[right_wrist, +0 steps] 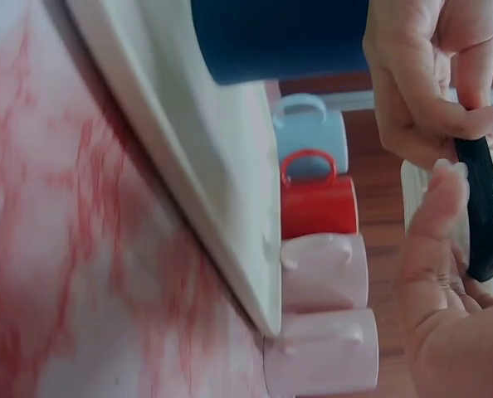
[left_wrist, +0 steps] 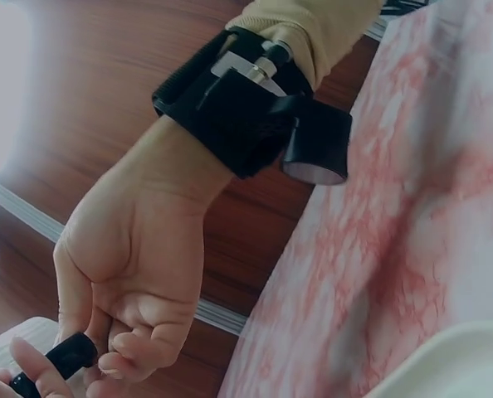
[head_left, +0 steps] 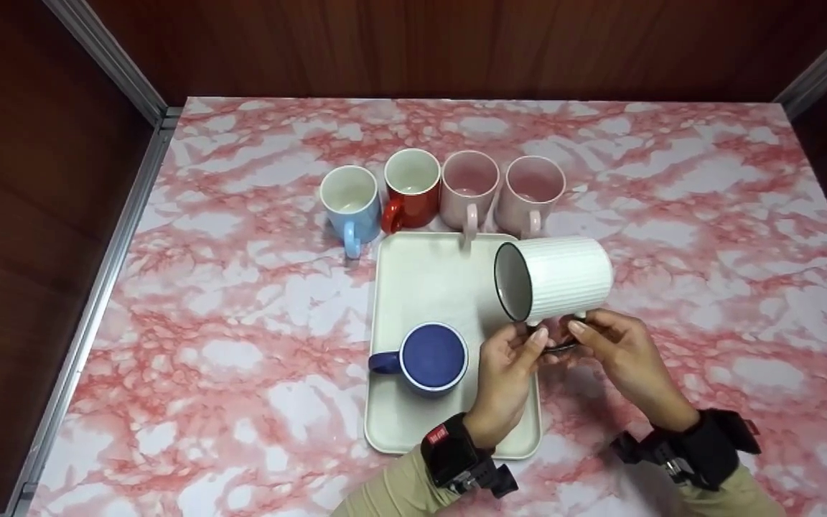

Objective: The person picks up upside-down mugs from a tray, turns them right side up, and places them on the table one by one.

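A white ribbed mug (head_left: 568, 276) with a dark rim lies sideways in the air over the tray's right side, mouth to the left. Its black handle (right_wrist: 483, 207) faces the person. Thumb and fingers of my left hand (head_left: 507, 373) pinch one end of that handle, and my right hand (head_left: 629, 352) pinches the other end. In the left wrist view the left hand (left_wrist: 139, 249) meets the handle (left_wrist: 64, 361) at the lower left. To the left of the hands, a dark blue mug (head_left: 433, 355) stands on the cream tray (head_left: 421, 276), handle pointing left.
Behind the tray stand a light blue mug (head_left: 356, 222), a red mug (head_left: 417, 208) and two pink mugs (head_left: 460, 208), side by side with handles toward the person. The table (head_left: 241, 323) has a red and white marbled top, with brown panels (head_left: 456, 50) around it.
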Tool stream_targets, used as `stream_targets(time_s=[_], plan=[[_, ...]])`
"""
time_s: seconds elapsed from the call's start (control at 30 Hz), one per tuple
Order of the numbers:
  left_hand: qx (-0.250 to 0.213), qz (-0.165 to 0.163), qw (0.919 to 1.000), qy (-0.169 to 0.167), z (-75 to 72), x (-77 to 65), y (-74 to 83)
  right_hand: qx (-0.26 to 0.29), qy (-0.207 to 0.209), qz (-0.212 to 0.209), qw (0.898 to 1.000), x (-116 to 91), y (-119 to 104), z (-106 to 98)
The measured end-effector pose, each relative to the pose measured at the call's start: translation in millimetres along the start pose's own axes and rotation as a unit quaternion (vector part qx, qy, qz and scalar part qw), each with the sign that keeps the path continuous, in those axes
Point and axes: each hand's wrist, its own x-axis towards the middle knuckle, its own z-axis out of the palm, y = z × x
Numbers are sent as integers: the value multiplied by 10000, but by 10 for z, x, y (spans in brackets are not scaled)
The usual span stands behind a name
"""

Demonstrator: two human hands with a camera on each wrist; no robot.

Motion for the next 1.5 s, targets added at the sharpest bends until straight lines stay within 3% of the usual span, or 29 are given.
stream_targets(time_s=[0.27,0.47,0.63,0.93,1.03,1.17,1.27,1.37,1.5], plan=[[473,358,9982,-120,55,143,-90,-833,-71,154,9964,124,16,-129],[959,456,9943,58,101,237,-154,-1220,-319,439,9910,186,28,-216],[1453,578,9875,209,190,346,-216,-1479,-294,546,9871,226,5,-323],[1715,706,9819,397,288,574,-355,-928,-107,11,9956,256,40,-558],[1856,806,9787,345,318,623,-388,-809,-78,12,9967,263,41,-588],[2029,694,9760,383,361,679,-423,-823,52,140,9965,268,40,-622],[2125,435,9746,552,389,728,-442,-649,-5,79,9979,295,178,-753],[2220,295,9720,711,398,783,-468,-556,30,107,9984,359,457,-971],[2599,301,9621,771,373,852,-517,-404,108,214,9989,400,662,-1120]])
